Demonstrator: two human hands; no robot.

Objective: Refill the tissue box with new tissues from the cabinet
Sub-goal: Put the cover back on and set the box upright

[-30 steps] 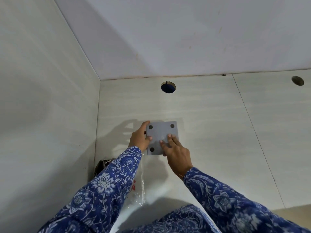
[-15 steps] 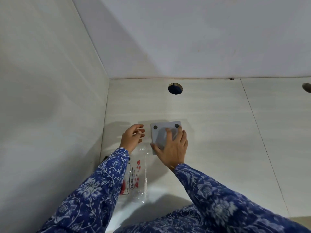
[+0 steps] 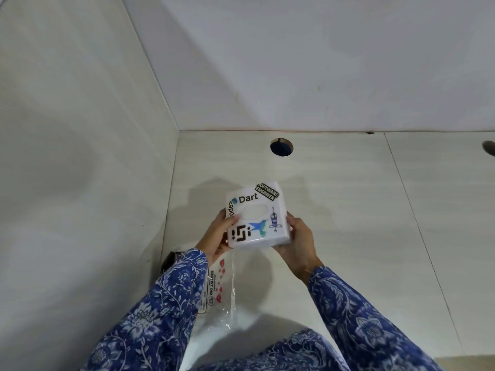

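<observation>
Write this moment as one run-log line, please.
box: held up, sticker top facing camera | left hand: on left side | right hand: on right side | wrapper: flat on desk

Tissue box (image 3: 257, 216) turned over since half a second ago, stickered top with oval opening now facing up; lifted off bench, now gripped between left hand (image 3: 215, 238) and right hand (image 3: 298, 238).
</observation>
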